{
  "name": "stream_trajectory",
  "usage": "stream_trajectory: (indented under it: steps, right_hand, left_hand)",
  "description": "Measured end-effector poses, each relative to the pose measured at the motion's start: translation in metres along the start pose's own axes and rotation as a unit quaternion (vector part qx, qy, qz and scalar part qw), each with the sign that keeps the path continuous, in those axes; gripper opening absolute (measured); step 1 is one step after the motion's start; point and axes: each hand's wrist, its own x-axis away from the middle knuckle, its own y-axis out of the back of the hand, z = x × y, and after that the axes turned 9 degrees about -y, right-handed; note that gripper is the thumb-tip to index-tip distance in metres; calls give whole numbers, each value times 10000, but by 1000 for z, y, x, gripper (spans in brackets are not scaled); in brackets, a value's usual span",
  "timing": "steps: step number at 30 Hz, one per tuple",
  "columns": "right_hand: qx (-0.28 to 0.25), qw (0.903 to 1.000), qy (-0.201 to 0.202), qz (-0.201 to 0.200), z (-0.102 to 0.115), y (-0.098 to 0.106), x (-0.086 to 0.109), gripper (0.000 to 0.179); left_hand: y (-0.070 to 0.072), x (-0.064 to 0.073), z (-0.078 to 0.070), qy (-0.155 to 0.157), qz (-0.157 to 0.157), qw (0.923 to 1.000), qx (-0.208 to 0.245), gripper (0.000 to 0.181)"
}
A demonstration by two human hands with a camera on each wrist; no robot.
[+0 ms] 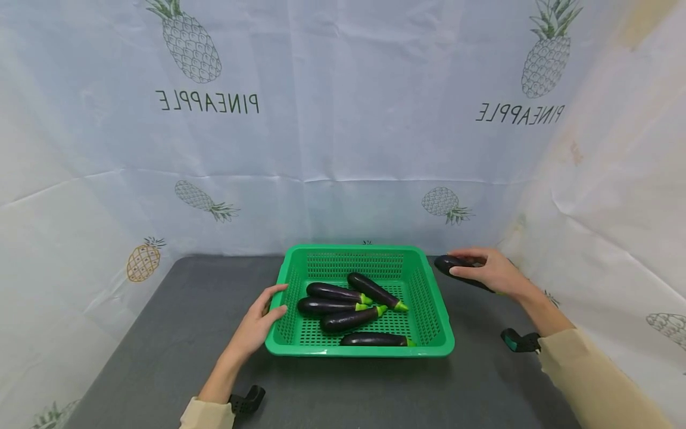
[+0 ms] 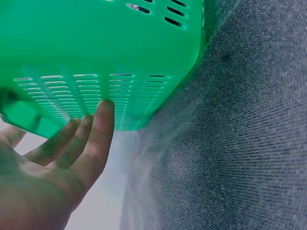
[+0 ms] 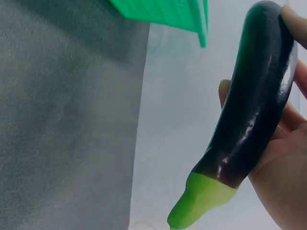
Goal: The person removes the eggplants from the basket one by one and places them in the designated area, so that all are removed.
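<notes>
A green plastic basket (image 1: 360,351) stands on the dark grey tabletop, with several dark purple, green-capped eggplants (image 1: 373,339) lying inside. My left hand (image 1: 256,326) rests at its left rim, index finger and thumb at the edge. In the left wrist view, the other fingers (image 2: 103,122) touch the slotted outer wall, fairly straight. Right of the basket, my right hand (image 1: 495,274) holds another eggplant (image 1: 463,271) between thumb and fingers. The right wrist view shows this eggplant (image 3: 254,100) tilted, its green cap down and away from the palm.
A pale cloth (image 1: 343,149) printed with pineapples hangs behind the table and along both sides. The grey tabletop (image 1: 161,357) extends left, right and in front of the basket. Each wrist wears a small black device (image 1: 248,400).
</notes>
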Motion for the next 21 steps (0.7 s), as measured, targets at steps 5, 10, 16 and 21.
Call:
stream_trajectory:
  steps: [5,10,16,21]
  right_hand:
    - [232,9997,40,44,-14,1,-1,52]
    - [584,9982,152,26,-32,-4,-2,50]
    - [490,9986,155,108,-52,-15,-6,48]
    - [590,9982,77,71,-64,-21,-7,48]
  left_hand:
    - [0,0,-1,11,-21,10000,-24,48]
    - [-1,0,-1,38,-9,10000,6,49]
    - [-1,-1,0,32,-22,10000,-16,48]
    - [-1,-1,0,37,-36,10000,-12,48]
